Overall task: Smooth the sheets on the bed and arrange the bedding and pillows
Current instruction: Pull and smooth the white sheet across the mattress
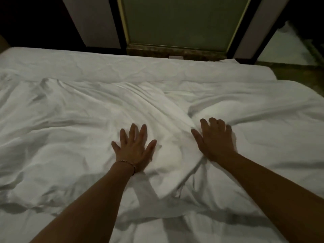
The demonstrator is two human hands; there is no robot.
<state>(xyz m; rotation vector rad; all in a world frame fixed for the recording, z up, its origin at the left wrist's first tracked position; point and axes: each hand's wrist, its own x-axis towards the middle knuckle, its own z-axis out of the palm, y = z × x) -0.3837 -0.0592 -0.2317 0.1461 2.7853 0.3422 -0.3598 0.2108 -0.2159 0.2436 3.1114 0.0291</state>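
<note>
Smoothing is best done from the middle outward: the white duvet [98, 109] is spread rumpled across the bed [70, 58], its deepest fold running between the two hands. The left hand [134, 148] is pressed flat with fingers splayed, grasping nothing; the right hand [214, 139] is laid on the cloth, fingertips bent into a ridge, though whether cloth is pinched cannot be told. The fold should be swept away toward the far edge with flat palms, not bunched.
</note>
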